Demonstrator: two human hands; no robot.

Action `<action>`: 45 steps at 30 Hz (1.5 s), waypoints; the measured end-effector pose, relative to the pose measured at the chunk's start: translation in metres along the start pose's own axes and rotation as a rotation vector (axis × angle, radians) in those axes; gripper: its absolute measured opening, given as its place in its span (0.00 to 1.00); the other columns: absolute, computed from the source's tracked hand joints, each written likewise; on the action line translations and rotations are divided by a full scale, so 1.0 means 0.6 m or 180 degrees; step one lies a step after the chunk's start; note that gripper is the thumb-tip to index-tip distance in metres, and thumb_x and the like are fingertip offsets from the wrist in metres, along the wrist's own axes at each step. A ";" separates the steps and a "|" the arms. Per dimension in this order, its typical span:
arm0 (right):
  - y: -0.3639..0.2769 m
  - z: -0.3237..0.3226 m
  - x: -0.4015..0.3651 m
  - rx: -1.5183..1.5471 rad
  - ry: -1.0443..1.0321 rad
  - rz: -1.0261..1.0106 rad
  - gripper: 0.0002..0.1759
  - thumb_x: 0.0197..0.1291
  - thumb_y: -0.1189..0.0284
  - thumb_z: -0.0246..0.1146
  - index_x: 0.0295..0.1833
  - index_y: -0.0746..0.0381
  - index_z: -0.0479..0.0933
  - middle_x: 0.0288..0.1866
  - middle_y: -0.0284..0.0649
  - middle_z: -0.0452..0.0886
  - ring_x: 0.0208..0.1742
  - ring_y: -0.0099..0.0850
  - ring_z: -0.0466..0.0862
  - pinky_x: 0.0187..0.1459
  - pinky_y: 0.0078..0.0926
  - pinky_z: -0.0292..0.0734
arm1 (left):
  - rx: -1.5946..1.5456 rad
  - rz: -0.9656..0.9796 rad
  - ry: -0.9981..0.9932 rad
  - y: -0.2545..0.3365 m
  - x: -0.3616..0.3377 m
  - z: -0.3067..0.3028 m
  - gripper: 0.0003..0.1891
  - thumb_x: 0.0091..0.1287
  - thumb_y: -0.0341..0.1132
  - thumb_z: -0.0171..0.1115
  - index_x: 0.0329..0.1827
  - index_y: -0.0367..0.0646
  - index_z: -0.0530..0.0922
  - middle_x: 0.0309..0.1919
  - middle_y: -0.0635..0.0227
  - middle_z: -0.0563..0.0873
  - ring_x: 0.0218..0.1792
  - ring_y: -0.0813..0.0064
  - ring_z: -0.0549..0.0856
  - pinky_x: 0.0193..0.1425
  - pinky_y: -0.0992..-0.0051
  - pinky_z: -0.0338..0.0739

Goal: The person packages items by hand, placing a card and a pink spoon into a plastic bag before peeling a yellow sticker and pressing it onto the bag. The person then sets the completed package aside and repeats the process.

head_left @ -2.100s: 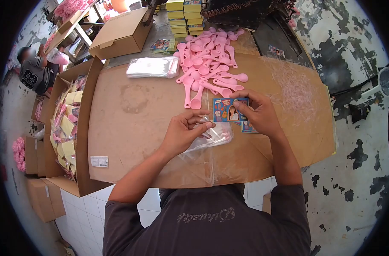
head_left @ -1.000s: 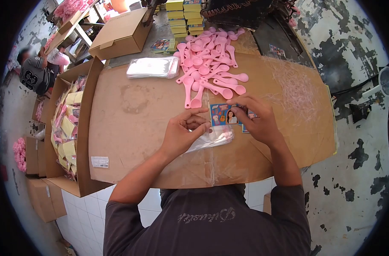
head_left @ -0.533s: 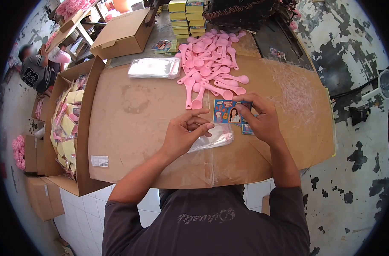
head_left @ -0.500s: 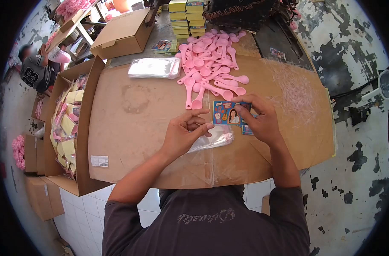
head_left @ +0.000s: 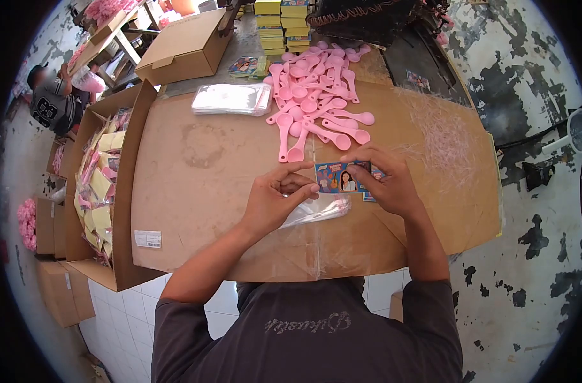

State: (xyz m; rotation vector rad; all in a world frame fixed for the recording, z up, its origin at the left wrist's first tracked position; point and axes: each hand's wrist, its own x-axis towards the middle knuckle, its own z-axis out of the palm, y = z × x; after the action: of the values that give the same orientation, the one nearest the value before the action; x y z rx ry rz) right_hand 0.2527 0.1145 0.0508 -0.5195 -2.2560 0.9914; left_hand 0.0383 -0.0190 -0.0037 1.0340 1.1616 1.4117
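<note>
My right hand (head_left: 385,182) pinches a small blue printed card (head_left: 331,179), which shows a person's picture and small drawings, between thumb and fingers. At the card's left edge is my left hand (head_left: 279,196), its thumb and index finger apart and their tips right beside the card. Below the hands, clear plastic bags (head_left: 323,211) lie on the cardboard-covered table (head_left: 195,210). Another blue card (head_left: 368,196) shows partly under my right hand. Just beyond the hands spreads a heap of pink measuring spoons (head_left: 310,96).
A stack of clear bags (head_left: 232,99) lies left of the spoons. Piles of cards (head_left: 270,29) stand behind them. An open carton (head_left: 128,210) of filled packets borders the table's left side, near a closed box (head_left: 182,48). Another person (head_left: 51,102) is at the far left.
The card has moved slightly left and down, with its left edge now at my left fingertips. My right hand has shifted a little with it; my left hand is nearly still.
</note>
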 end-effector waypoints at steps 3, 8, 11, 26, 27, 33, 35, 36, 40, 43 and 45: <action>0.003 -0.005 0.003 -0.0139 -0.0499 -0.0162 0.12 0.64 0.81 0.70 0.53 0.65 0.86 0.43 0.41 0.86 0.40 0.34 0.85 0.42 0.30 0.79 | 0.0339 0.0041 -0.0075 0.002 0.000 -0.001 0.25 0.72 0.24 0.70 0.71 0.33 0.75 0.43 0.56 0.92 0.45 0.75 0.91 0.52 0.76 0.87; -0.012 0.037 0.002 -0.0112 -0.0617 -0.0244 0.12 0.65 0.79 0.70 0.54 0.64 0.85 0.43 0.41 0.86 0.41 0.36 0.85 0.43 0.30 0.80 | 0.0509 0.0106 -0.0269 -0.001 -0.005 0.005 0.27 0.72 0.23 0.70 0.73 0.33 0.74 0.43 0.57 0.92 0.46 0.76 0.91 0.53 0.76 0.86; -0.014 0.034 0.004 0.0188 -0.0362 0.0314 0.12 0.66 0.77 0.71 0.54 0.65 0.85 0.42 0.41 0.87 0.41 0.30 0.86 0.42 0.29 0.81 | 0.0544 0.0083 -0.0203 -0.005 -0.003 0.003 0.27 0.72 0.23 0.70 0.73 0.34 0.74 0.45 0.56 0.92 0.46 0.76 0.91 0.52 0.76 0.86; 0.003 0.048 0.012 0.0464 -0.0831 0.0579 0.08 0.69 0.73 0.70 0.48 0.65 0.87 0.41 0.38 0.85 0.41 0.26 0.83 0.43 0.28 0.79 | 0.0291 -0.0450 -0.0185 0.009 0.000 -0.013 0.25 0.74 0.24 0.67 0.73 0.35 0.73 0.46 0.63 0.91 0.45 0.82 0.88 0.48 0.79 0.84; 0.001 0.046 0.018 0.0446 -0.1050 0.0373 0.08 0.69 0.72 0.70 0.48 0.65 0.87 0.42 0.38 0.85 0.42 0.27 0.83 0.45 0.29 0.79 | 0.0307 -0.0333 -0.0167 0.005 -0.001 -0.014 0.24 0.75 0.24 0.67 0.73 0.35 0.73 0.46 0.63 0.91 0.44 0.83 0.88 0.47 0.80 0.84; 0.098 0.050 0.085 -0.1032 0.0062 -0.0459 0.14 0.68 0.74 0.68 0.56 0.68 0.83 0.52 0.46 0.85 0.52 0.40 0.85 0.56 0.35 0.79 | 0.0101 -0.0272 0.0084 0.005 0.003 -0.013 0.21 0.77 0.27 0.65 0.71 0.35 0.75 0.45 0.68 0.90 0.43 0.84 0.87 0.47 0.81 0.83; 0.129 0.062 0.084 -0.1456 -0.0029 -0.0453 0.16 0.66 0.76 0.68 0.58 0.68 0.82 0.53 0.48 0.85 0.53 0.45 0.84 0.56 0.37 0.80 | 0.0097 -0.0317 0.0082 0.001 0.006 -0.021 0.20 0.78 0.28 0.65 0.70 0.35 0.76 0.46 0.67 0.90 0.44 0.84 0.87 0.48 0.81 0.83; 0.128 0.066 0.089 -0.1665 -0.0077 -0.0452 0.18 0.65 0.77 0.68 0.60 0.67 0.81 0.54 0.49 0.85 0.54 0.47 0.84 0.56 0.38 0.80 | 0.0102 -0.0357 0.0086 0.003 0.007 -0.023 0.20 0.78 0.27 0.65 0.70 0.34 0.76 0.47 0.67 0.90 0.45 0.84 0.88 0.49 0.81 0.83; 0.095 0.054 0.082 -0.0935 -0.0262 0.0033 0.25 0.63 0.80 0.68 0.66 0.63 0.78 0.51 0.44 0.83 0.47 0.37 0.86 0.51 0.36 0.82 | -0.0077 -0.0260 0.0152 -0.001 0.008 -0.023 0.21 0.76 0.26 0.66 0.70 0.33 0.75 0.49 0.64 0.90 0.48 0.82 0.88 0.53 0.80 0.84; 0.040 0.035 0.077 0.0611 -0.0285 0.0698 0.29 0.65 0.82 0.67 0.72 0.63 0.73 0.49 0.40 0.81 0.41 0.26 0.85 0.42 0.27 0.83 | -0.0214 -0.0198 0.0135 -0.001 0.008 -0.021 0.23 0.74 0.25 0.68 0.70 0.32 0.74 0.51 0.62 0.90 0.49 0.81 0.88 0.55 0.80 0.85; 0.022 0.036 0.070 0.1667 0.0007 0.0883 0.31 0.67 0.82 0.67 0.75 0.62 0.69 0.47 0.39 0.78 0.39 0.20 0.83 0.37 0.21 0.82 | -0.0245 -0.0213 0.0085 -0.001 0.005 -0.018 0.23 0.74 0.24 0.69 0.70 0.32 0.74 0.51 0.61 0.90 0.50 0.80 0.89 0.55 0.79 0.85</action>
State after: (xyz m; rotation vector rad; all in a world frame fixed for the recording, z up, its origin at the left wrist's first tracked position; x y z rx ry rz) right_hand 0.2085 0.1356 0.0453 -0.6010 -1.8419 1.6511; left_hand 0.0272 -0.0178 -0.0062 0.9169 1.1420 1.4104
